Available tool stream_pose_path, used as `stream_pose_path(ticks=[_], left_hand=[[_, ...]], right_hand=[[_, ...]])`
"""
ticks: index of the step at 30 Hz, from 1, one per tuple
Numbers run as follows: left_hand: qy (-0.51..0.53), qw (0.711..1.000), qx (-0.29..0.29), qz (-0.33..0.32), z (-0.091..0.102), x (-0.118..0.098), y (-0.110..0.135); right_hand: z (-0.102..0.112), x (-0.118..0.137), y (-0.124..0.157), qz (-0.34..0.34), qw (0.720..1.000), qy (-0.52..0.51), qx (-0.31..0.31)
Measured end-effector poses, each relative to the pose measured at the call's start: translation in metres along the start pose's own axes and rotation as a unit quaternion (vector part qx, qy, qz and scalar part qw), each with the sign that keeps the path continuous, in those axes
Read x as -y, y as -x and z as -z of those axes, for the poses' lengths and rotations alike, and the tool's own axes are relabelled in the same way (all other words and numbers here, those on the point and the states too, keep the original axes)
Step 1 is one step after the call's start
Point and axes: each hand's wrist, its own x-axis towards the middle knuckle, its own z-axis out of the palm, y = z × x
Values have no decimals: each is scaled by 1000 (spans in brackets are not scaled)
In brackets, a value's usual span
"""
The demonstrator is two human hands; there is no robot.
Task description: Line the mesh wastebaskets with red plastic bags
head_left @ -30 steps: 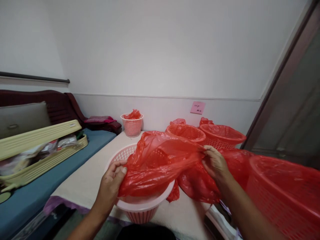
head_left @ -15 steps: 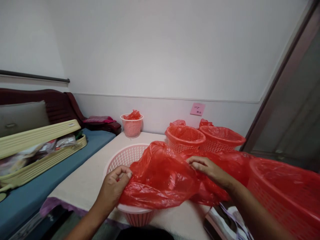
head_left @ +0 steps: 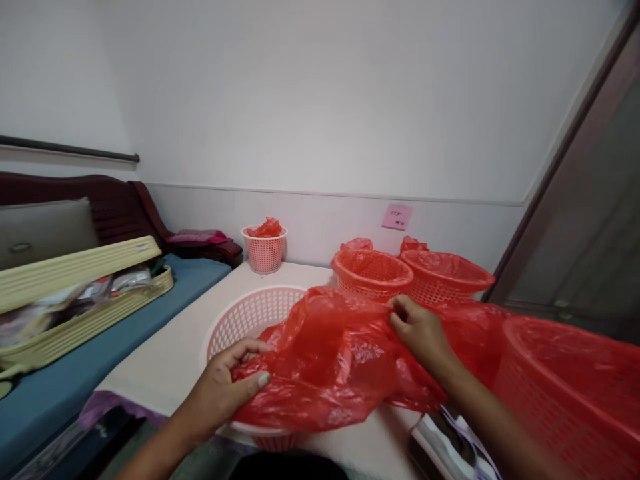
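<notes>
Two hands work at lower centre of the frame: the left hand [head_left: 215,393] clenches a red plastic bag [head_left: 320,360], the right hand [head_left: 423,331] pinches it, above a pink mesh basket [head_left: 255,312]

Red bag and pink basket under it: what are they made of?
The red bag looks like thin polyethylene film: glossy, translucent, with sharp crinkles. The pink basket looks like moulded rigid plastic with a smooth, semi-matte finish, judging by its even lattice of holes and clean, shape-holding rim. The exact polymer of either can't be told by eye.
</notes>
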Motion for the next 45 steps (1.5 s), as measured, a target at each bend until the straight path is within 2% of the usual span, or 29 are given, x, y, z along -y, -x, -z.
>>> stream_pose_path(ticks=[2,5,7,10,13,15,18,21,23,25,27,29,30,32,34,37,40,42,45], left_hand=[[-15,999,-39,6,-1,0,0],[-2,983,-172,-63,-2,2,-1],[-18,963,-238,-122,-2,5,-2],[-23,946,-281,-157,-4,6,-2],[45,943,-298,-140,-9,1,0],[77,942,-304,-120,-10,-3,1],[52,941,-315,-114,-8,-7,2],[15,943,-305,-128,-2,-5,1],[-2,945,-296,-141,0,-3,1],[-8,946,-286,-151,0,-2,0],[12,951,-269,-149,-1,0,-2],[33,955,-262,-137,-3,1,-3],[46,956,-261,-130,-4,2,-3],[73,956,-257,-121,-5,3,-3],[99,957,-243,-125,-8,3,-4],[111,960,-219,-137,-12,3,-5],[111,963,-204,-138,-17,3,-8],[108,966,-191,-140,-19,3,-10],[91,971,-163,-151,-19,2,-11]], right_hand=[[7,-5,-2,-24,997,28,-70],[15,-16,0,-60,990,23,-125],[18,-23,3,-70,989,1,-133],[16,-31,11,-75,989,-65,-112],[13,-35,25,-76,986,-135,-56],[13,-32,39,-66,987,-147,-13],[13,-21,63,-27,990,-126,64],[10,-12,84,31,990,-59,122],[7,-12,91,68,989,-18,132],[4,-17,90,71,989,-12,131],[4,-23,84,18,993,-41,107],[8,-23,76,-41,995,-86,40],[11,-19,72,-46,993,-107,-4],[16,-1,66,4,989,-131,-75],[17,28,64,91,982,-141,-85],[4,80,69,194,968,-160,-6],[-23,123,77,193,961,-158,123],[-45,141,80,199,946,-140,213],[-74,152,80,195,936,-108,274]])
